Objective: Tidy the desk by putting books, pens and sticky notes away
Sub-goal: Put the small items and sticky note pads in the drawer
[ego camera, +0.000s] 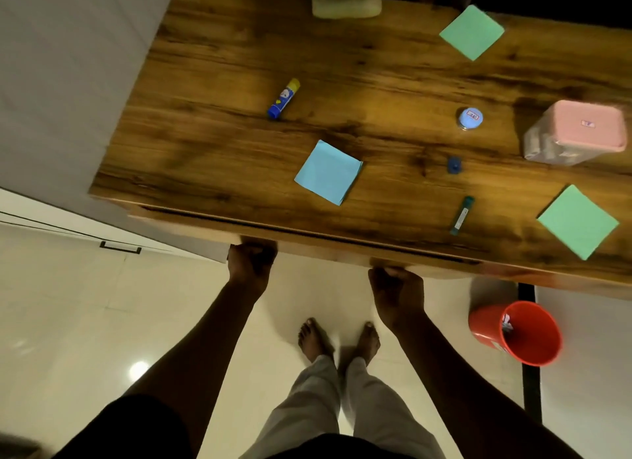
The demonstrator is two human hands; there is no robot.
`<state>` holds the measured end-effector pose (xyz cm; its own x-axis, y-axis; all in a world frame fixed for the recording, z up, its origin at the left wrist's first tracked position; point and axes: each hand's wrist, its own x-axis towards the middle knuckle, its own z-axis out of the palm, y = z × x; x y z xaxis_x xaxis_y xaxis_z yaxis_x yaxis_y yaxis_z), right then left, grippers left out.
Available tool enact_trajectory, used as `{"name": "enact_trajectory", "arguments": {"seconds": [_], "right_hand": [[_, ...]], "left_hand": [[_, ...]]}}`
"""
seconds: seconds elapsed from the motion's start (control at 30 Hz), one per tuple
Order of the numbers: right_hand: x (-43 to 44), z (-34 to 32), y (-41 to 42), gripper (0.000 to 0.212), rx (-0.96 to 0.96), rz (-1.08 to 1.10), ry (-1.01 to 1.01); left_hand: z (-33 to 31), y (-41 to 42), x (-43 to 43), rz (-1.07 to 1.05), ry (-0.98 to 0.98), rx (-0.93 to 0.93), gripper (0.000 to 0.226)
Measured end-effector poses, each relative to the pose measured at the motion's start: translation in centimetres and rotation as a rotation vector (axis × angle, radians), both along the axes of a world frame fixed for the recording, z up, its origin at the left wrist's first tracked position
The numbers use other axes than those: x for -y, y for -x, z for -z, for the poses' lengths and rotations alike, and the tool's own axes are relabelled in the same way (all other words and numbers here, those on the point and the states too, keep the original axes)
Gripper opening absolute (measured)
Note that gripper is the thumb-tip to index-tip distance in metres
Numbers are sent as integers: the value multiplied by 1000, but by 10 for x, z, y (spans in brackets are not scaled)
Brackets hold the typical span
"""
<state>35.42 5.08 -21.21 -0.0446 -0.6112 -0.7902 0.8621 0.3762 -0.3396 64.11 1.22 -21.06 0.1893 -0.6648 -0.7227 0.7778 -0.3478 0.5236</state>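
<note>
Our left hand [252, 263] and right hand [396, 287] each grip the drawer front [342, 248] beneath the bench [222, 65], fingers curled under. On top lie a glue stick [283, 98], blue sticky notes [328, 172], a teal pen [462, 215], far green sticky notes [472, 32] and near green sticky notes [578, 222].

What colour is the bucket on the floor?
The bucket is orange-red; the head view shows it.

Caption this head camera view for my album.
A person's left hand and right hand grip the front edge of a wooden desk scattered with sticky notes and a glue stick.
</note>
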Motion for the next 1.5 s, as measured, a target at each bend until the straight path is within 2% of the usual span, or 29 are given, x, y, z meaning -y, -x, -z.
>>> {"name": "enact_trajectory", "arguments": {"seconds": [0.13, 0.23, 0.33, 0.4, 0.5, 0.57, 0.63, 0.67, 0.73, 0.8, 0.9, 1.0, 1.13, 1.33, 1.5], "right_hand": [[-33, -5, 0, 20, -46, -79, -57], [-60, -13, 5, 19, -162, -213, -102], [-86, -29, 14, 46, -338, -433, -102], [-99, -46, 19, 53, -502, -644, -58], [-108, -74, 25, 46, -786, -961, 75], [-111, -91, 31, 34, -943, -1086, 209], [-110, -108, 36, 21, -1031, -1100, 351], [-108, -115, 38, 18, -1084, -1102, 417], [-103, -126, 41, 19, -1283, -1096, 545], [-95, -129, 44, 25, -1512, -1088, 617], [-88, -128, 44, 24, -1750, -1178, 595], [-91, -122, 43, 27, -1805, -1249, 523], [-106, -116, 44, 29, -1820, -1231, 536], [-132, -113, 43, 30, -1744, -1239, 559], [-149, -113, 39, 35, -1679, -1336, 516]], "left_hand": [[-4, -4, -30, 18, -135, 10, 28], [-23, -6, -56, 266, -323, 199, 16], [-62, -1, -77, 566, -349, 344, 17], [-90, 4, -87, 741, -273, 461, 22], [-122, 15, -101, 881, -117, 624, 18], [-131, 22, -109, 937, 28, 907, 11], [-135, 28, -109, 895, 191, 1254, 9], [-137, 32, -108, 842, 264, 1347, 6], [-137, 37, -103, 814, 369, 1466, 4], [-129, 43, -98, 884, 445, 1560, 6], [-117, 54, -101, 1013, 402, 1577, 9], [-112, 60, -112, 959, 394, 1593, 7], [-116, 64, -128, 937, 374, 1630, 4], [-117, 65, -162, 994, 303, 1665, 2], [-114, 62, -181, 1115, 220, 1751, 14]]}}
